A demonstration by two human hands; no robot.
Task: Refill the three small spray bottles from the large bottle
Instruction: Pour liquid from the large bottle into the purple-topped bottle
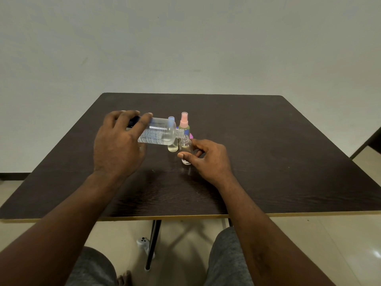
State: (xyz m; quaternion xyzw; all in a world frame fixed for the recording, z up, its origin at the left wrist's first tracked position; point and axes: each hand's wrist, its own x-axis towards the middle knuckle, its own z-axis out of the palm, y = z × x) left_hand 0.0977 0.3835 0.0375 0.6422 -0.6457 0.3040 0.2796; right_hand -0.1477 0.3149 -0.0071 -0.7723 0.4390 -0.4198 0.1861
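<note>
One large bottle (pixel 160 133) held near-level — mouth right, at small bottle (pixel 185 147).

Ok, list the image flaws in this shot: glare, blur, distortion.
Head view: wide-angle stretch toward the frame edges; soft sheen on the near half of the table; bright glare spot on the floor; the large bottle and the clear small bottle read faint and slightly soft; lighting otherwise even.

Bare forearms (pixel 68 213), mottled grey trousers (pixel 226 254), one bare foot (pixel 124 278) showing.
</note>
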